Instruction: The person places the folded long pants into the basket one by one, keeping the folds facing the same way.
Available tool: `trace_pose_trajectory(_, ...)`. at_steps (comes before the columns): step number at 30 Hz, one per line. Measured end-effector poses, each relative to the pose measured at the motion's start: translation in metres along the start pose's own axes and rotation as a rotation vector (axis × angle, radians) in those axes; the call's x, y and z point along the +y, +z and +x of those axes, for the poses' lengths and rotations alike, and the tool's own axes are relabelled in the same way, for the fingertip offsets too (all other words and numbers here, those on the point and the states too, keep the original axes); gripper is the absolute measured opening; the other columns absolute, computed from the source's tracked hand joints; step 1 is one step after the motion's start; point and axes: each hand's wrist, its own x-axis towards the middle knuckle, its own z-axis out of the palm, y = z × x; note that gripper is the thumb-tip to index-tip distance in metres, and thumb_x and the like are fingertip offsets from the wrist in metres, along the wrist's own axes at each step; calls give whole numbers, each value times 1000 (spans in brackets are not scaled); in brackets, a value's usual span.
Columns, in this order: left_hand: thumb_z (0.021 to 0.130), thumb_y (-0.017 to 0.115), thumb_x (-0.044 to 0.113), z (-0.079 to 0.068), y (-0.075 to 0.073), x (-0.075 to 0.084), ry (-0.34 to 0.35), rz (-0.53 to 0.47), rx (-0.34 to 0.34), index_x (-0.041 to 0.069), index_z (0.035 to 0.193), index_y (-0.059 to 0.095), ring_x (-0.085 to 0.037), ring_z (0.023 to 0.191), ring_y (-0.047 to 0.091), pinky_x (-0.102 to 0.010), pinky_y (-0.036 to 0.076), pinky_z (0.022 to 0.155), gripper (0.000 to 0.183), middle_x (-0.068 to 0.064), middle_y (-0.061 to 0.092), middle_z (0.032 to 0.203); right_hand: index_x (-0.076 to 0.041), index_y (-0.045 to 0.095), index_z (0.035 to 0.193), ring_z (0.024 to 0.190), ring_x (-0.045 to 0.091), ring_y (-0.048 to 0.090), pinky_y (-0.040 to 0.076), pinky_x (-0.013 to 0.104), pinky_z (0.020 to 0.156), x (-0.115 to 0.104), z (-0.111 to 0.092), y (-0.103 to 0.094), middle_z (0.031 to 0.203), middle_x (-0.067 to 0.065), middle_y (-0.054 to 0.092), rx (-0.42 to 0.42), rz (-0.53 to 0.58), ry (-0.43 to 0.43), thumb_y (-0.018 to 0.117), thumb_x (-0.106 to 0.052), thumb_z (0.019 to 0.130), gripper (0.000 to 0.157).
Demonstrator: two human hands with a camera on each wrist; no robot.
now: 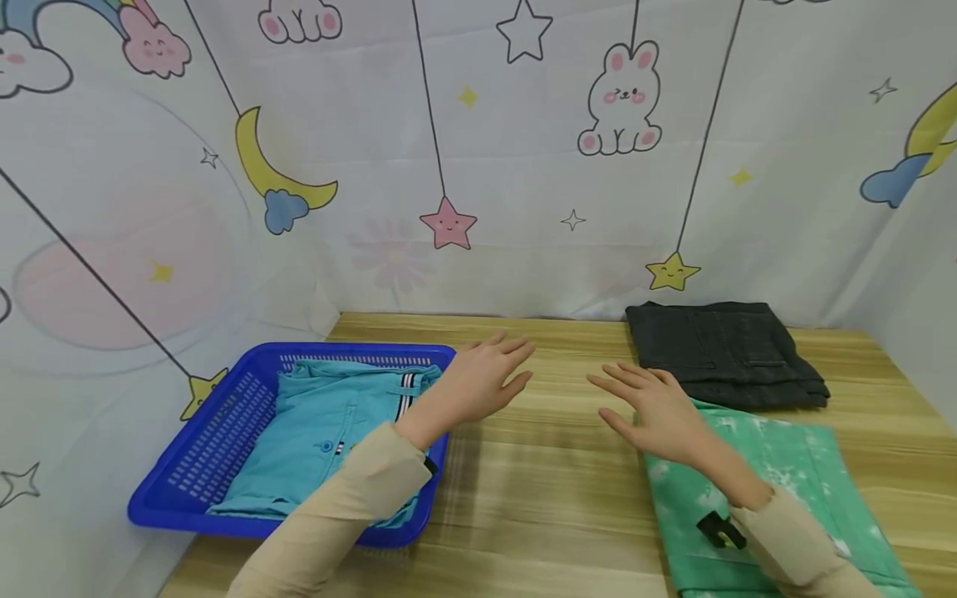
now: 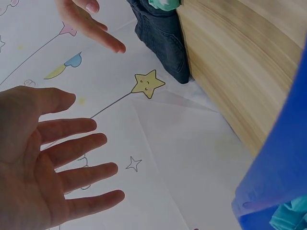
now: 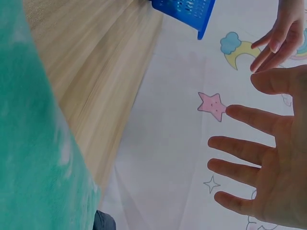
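My left hand (image 1: 478, 384) hovers with spread fingers beside the right rim of a blue plastic basket (image 1: 441, 465), holding nothing. Inside the basket lies folded turquoise clothing (image 1: 314, 432) with a button and striped trim. My right hand (image 1: 661, 413), fingers also spread and palm empty in the right wrist view, is over the upper left part of a folded green cloth (image 1: 792, 465) with white patterns. Behind that cloth sits a folded dark garment (image 1: 718, 345), its seams showing; the green cloth lies right against its front edge.
All of this stands on a wood-grain table (image 1: 553, 498). A white curtain (image 1: 516, 166) printed with stars, rabbits and moons hangs behind the table and along its left and right sides. The basket is at the table's left edge.
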Motion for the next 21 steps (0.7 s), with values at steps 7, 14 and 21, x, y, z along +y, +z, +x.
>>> trace_pose_trajectory(7,94,42,33,12,7,2,5,10,-32,14,134,42,-29,131,33,-46,35,101,45,-4,43,138,-21,47,130,124,32,40,31,56,95,7,-4,-1,134,12,46,14,11,33,52,-40,87,48)
trace_pose_trajectory(14,94,40,34,21,11,7,6,20,-44,15,134,42,-28,130,34,-45,35,101,44,-3,42,138,-19,47,131,125,32,38,30,56,94,15,-8,-4,133,13,47,39,32,57,51,-39,88,48)
trace_pose_trajectory(21,94,41,33,31,14,17,33,38,-24,13,131,46,-30,127,38,-45,38,99,42,-3,46,135,-18,46,131,126,34,36,28,57,95,17,-9,-7,134,14,45,24,55,79,52,-38,87,49)
